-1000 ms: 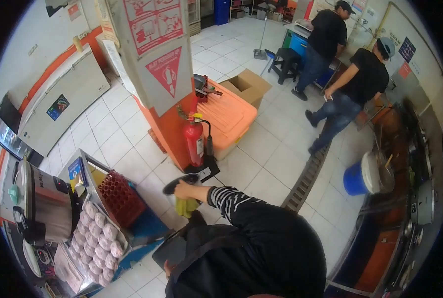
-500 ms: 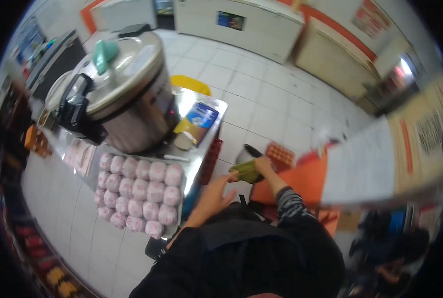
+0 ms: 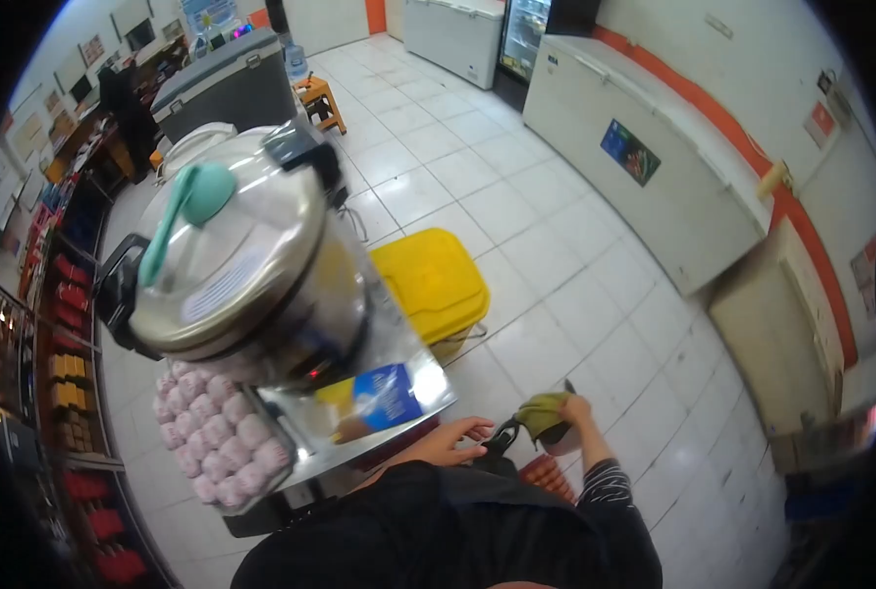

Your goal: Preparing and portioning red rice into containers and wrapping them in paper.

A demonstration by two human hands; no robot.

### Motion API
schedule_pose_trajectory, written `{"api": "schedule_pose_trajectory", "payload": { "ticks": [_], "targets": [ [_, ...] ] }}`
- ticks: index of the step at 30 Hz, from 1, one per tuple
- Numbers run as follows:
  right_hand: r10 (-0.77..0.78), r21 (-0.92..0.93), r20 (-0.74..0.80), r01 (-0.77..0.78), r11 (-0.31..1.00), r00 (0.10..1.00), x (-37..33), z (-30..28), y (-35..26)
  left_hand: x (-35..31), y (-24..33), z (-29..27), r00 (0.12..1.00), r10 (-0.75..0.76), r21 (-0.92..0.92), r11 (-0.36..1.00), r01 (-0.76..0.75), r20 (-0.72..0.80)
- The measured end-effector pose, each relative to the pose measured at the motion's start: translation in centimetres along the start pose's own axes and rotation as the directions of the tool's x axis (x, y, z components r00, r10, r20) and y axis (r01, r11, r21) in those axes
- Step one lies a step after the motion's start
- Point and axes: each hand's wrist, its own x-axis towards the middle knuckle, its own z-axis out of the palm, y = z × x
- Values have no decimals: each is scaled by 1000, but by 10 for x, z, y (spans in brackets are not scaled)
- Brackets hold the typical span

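Note:
A green cloth (image 3: 541, 416) hangs from my right hand (image 3: 577, 410), whose fingers are closed on it. Under the cloth shows part of a metal pot (image 3: 561, 442), with a dark handle sticking out on its left side. My left hand (image 3: 450, 442) is open, its fingers stretched toward that handle, apart from the cloth and beside the metal table's corner. Whether my right hand also grips the pot through the cloth is hidden.
On the metal table (image 3: 433, 378) to my left stand a large rice cooker (image 3: 251, 294) with a green ladle on its lid, a tray of wrapped round bundles (image 3: 217, 432) and a blue-yellow packet (image 3: 374, 401). Beyond are a yellow-lidded bin (image 3: 433, 280) and chest freezers (image 3: 644, 162). Eggs (image 3: 548, 477) sit low down.
The view has swung left, bringing the yellow bin and more floor into sight. My left hand has come away from the cloth, which my right hand still holds with the pot under it.

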Motion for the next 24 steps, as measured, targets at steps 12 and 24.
{"api": "schedule_pose_trajectory", "payload": {
  "ticks": [12,24],
  "targets": [
    [-181,-133,-233,154,979,955,280,-172,50,224,53,-32,880,-225,-148,973,179,-419],
    [2,-186,-325,-65,980,946,430,-246,165,447,25,-198,657,-222,40,932,359,-721]
  ]
}}
